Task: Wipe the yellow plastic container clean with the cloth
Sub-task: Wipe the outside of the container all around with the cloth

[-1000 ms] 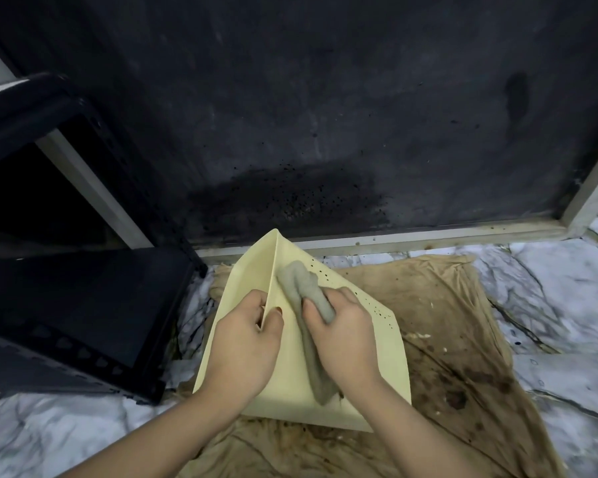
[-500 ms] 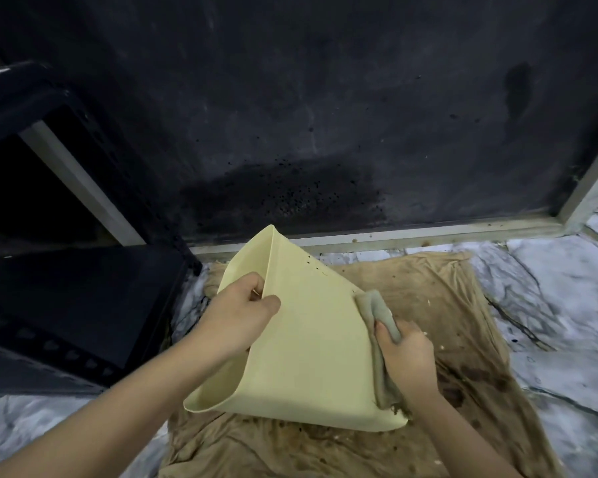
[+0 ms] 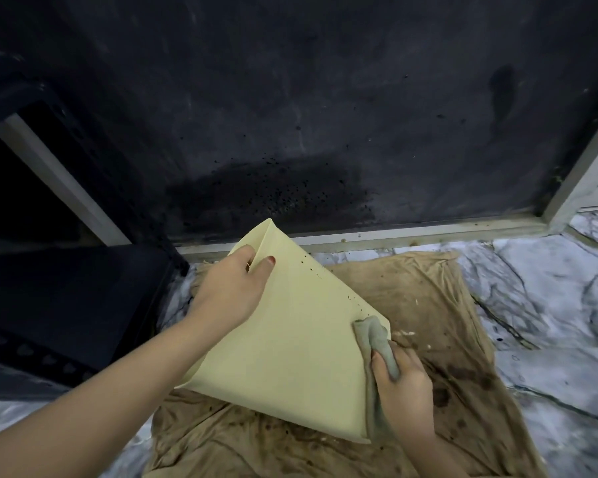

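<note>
**Inspector:** Where is the yellow plastic container (image 3: 283,346) found?

**Assessor:** It is held tipped up on one lower edge over a stained brown sheet (image 3: 439,326), which is spread on the marble-patterned floor (image 3: 546,294) before a dark wall (image 3: 308,115). One broad outer face is turned upward toward the camera. A black rack (image 3: 66,305) is seen just to the left.

**Inspector:** How is it secured?

**Assessor:** The upper rim is gripped by the left hand (image 3: 232,291): the thumb is laid on the outer face and the fingers are tucked behind the edge, closed on the rim. The tilt is judged to be kept so that the face is presented to the wiping hand and loosened dirt is shed onto the sheet.

**Inspector:** And the cloth?

**Assessor:** The grey cloth (image 3: 377,343) is clutched in the right hand (image 3: 404,384), with the fingers closed around it. It is pressed against the right-hand edge of the container, low down, with a tail hanging along that edge.

**Inspector:** What remains?

**Assessor:** Dark specks (image 3: 311,269) are noted along the upper right edge, above the cloth. That strip is judged not yet clean. The interior cannot be seen, so its condition cannot be stated.

**Inspector:** Risks?

**Assessor:** The sheet is already soiled. Re-contamination of the lower edge resting on it is considered possible.
</note>
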Demonstrator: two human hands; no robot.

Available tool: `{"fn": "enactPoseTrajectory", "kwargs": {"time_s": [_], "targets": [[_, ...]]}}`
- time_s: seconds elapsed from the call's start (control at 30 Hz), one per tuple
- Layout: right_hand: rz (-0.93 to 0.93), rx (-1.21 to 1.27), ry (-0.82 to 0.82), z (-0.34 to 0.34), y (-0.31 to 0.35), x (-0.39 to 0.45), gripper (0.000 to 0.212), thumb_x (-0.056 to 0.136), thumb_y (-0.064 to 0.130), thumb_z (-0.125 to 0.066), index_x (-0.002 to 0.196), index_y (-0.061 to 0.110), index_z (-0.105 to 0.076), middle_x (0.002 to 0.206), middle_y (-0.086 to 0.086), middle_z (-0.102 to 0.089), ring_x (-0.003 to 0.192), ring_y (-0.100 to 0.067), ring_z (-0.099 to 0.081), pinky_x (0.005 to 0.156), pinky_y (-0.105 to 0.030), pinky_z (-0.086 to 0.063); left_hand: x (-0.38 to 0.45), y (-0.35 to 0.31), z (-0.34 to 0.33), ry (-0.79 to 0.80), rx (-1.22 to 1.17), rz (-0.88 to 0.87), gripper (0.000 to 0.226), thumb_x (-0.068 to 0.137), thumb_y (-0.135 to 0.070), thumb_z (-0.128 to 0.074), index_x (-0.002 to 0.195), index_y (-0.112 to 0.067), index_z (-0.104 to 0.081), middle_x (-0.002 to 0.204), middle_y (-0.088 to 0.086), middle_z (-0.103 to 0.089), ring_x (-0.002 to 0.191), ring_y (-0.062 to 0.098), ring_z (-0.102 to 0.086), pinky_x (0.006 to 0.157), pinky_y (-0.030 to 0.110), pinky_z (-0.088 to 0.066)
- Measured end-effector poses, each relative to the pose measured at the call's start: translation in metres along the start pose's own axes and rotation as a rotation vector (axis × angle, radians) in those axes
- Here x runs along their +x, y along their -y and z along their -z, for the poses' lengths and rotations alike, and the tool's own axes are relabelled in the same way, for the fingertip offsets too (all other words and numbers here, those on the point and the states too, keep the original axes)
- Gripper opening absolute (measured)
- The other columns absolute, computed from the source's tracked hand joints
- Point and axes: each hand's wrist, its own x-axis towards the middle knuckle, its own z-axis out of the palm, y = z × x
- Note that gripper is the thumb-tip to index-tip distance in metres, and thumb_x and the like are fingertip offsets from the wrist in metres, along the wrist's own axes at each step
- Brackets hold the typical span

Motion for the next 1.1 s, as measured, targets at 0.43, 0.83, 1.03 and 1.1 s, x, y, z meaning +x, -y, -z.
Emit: {"fn": "enactPoseTrajectory", "kwargs": {"time_s": [0.43,0.83,1.03,1.1], "targets": [[0.444,0.287,-0.041,-0.008,0.126,-0.031,0.035,0.079,0.033,-0.050,0.105,0.014,-0.065,0.094,0.011,-0.056,0.088,-0.002,-0.055,0.077,-0.005,-0.039,-0.064,0.025,-0.001,-0.219,-0.305,-0.123,0.030,0.092,-0.026,-0.049,0.072,-0.004,-0.049,0.055,0.016,-0.050,0.046,0.009,-0.040,0.046,0.029,-0.034],[0.180,0.220,-0.096,-0.005,0.111,0.041,0.016,0.085,0.018,-0.057,0.094,0.009,-0.068,0.089,-0.004,-0.058,0.076,-0.020,-0.053,0.062,-0.023,-0.030,-0.065,0.046,-0.013,-0.199,-0.324,-0.138,0.028,0.092,-0.023,-0.050,0.074,-0.002,-0.051,0.060,0.023,-0.052,0.050,0.013,-0.040,0.047,0.026,-0.032],[-0.080,0.114,-0.152,0.004,0.041,0.057,0.020,0.086,0.021,-0.055,0.076,0.005,-0.060,0.087,-0.021,-0.061,0.072,-0.029,-0.052,0.060,-0.031,-0.034,-0.062,0.048,-0.014,-0.211,-0.353,-0.098,0.027,0.092,-0.024,-0.049,0.073,-0.005,-0.051,0.062,0.023,-0.053,0.050,0.011,-0.041,0.048,0.027,-0.032],[-0.100,0.099,-0.181,0.006,0.031,0.046,0.023,0.087,0.018,-0.054,0.085,-0.003,-0.062,0.084,-0.017,-0.057,0.073,-0.029,-0.049,0.064,-0.031,-0.032,-0.060,0.046,-0.015,-0.213,-0.349,-0.094,0.027,0.092,-0.024,-0.050,0.071,-0.008,-0.050,0.058,0.017,-0.051,0.048,0.009,-0.040,0.046,0.024,-0.031]]}}
